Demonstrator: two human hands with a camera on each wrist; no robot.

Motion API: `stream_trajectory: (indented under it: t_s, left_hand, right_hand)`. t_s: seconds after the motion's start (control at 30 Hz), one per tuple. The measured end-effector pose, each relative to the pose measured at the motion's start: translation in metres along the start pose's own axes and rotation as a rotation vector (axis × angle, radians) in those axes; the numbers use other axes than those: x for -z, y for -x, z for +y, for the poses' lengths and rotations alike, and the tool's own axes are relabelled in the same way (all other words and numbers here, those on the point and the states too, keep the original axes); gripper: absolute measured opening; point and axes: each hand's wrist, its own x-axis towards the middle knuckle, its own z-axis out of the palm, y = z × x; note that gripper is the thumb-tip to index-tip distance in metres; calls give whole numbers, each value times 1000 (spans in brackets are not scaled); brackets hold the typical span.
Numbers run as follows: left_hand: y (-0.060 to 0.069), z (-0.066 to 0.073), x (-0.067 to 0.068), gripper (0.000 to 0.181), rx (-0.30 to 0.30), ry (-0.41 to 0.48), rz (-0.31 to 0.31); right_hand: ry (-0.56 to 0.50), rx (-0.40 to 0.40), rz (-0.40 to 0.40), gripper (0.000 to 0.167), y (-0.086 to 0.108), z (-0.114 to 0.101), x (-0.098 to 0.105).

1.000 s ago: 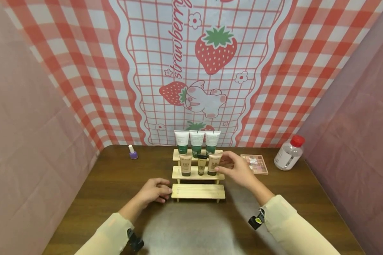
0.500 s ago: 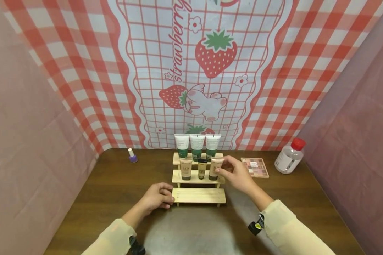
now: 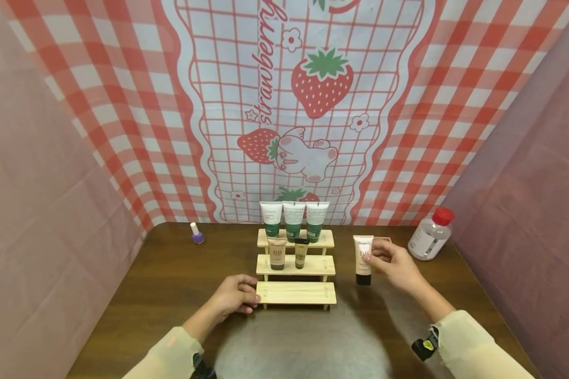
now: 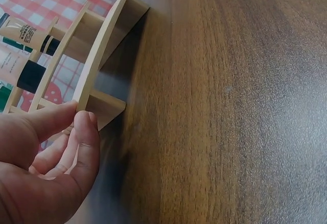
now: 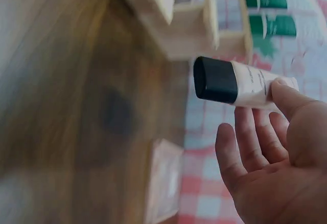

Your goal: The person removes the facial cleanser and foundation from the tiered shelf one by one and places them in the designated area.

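Observation:
My right hand [image 3: 394, 263] pinches a beige BB cream tube [image 3: 363, 258] with a black cap, cap down, in the air right of the wooden tiered stand [image 3: 296, 292]. In the right wrist view the thumb lies on the BB cream tube [image 5: 255, 83]. My left hand [image 3: 231, 297] pinches the left end of the stand's lowest shelf [image 4: 102, 40] between thumb and finger. On the middle shelf stand another beige BB cream tube [image 3: 277, 253] and a small gold tube [image 3: 301, 253] with a black top. Several white-and-green tubes [image 3: 293, 220] stand along the top shelf.
A purple nail polish bottle [image 3: 197, 234] stands at the back left. At the back right is a clear bottle [image 3: 428, 239] with a red cap. My right hand mostly covers an eyeshadow palette [image 5: 164, 180]. A checked strawberry cloth [image 3: 322, 84] hangs behind the table.
My right hand has lifted the right-hand BB cream tube off the middle shelf and carried it to the right, in front of the palette. My left hand stays at the stand's left end.

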Motion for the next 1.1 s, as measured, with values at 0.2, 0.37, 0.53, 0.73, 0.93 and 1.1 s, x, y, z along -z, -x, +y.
stream_trajectory:
  t_s: [0.2,0.37,0.53,0.73,0.93,1.1]
  left_hand:
    - [1,2,-1,51,-1,-11,1]
    - [1,1,-1,51,0,-23,5]
    - [1,2,-2,51,-3,-30,9]
    - [1,5,-2,50,1,-32,11]
    - [2,8,-4,49,9,-41,14]
    - [3,9,-3,50,14,-56,19]
  right_hand:
    - [-30,-156,-10,39,16,32,26]
    - [-44,-282,-15,48,28,54,39]
    - [-66,-366,-53,52,38,70,45]
    - [-83,-411,-96,51,46,79,44]
    - [-55,-423,-109,50,51,85,43]
    - [-49,-427,-113,48,53,86,43]
